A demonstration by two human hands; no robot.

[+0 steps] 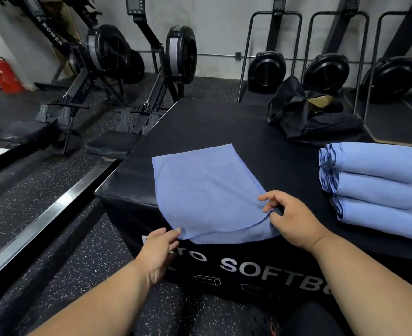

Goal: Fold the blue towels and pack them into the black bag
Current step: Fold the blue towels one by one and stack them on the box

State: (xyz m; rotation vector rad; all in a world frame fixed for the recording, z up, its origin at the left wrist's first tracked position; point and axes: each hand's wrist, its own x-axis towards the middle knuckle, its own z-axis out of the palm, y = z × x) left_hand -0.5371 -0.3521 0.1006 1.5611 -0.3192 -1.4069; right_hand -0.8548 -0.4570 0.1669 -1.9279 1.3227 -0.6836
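- Blue microfibre is being pinched at two spots: the near-right corner of the towel (207, 190) is being held between thumb and curled fingers of the right hand (289, 219); the near-left corner is being nipped by the fingertips of the left hand (160, 248), fingers only lightly bent.
- Neither hand is being closed fully; each grip is taking just the upper layer's edge, w/ the layer under it left lying.
- Towel is being kept flat on the black soft box (224, 122), already doubled once, near hem curving past the box's front edge.
- Judged step: corners are being readied for the next fold, prob. away from the person.
- Three folded towels (374, 190) are lying in a row just to the right on the same box top, apart from the working towel.
- Black bag (304, 117) is slumped at the far right of the box, mouth partly open, well apart from the hands; nothing blue is showing in it, so packing is judged not yet begun.
- Risks:
  - layers being separated if only the top ply is lifted, giving a skewed fold;
  - overhanging hem being dragged off the front edge, pulling the towel down;
  - folded towels being knocked by the right forearm, since they are sitting near it;
  - bag mouth collapsing when loaded, as its fabric is limp.
- Rowing machines (127, 69) are standing behind, not involved.
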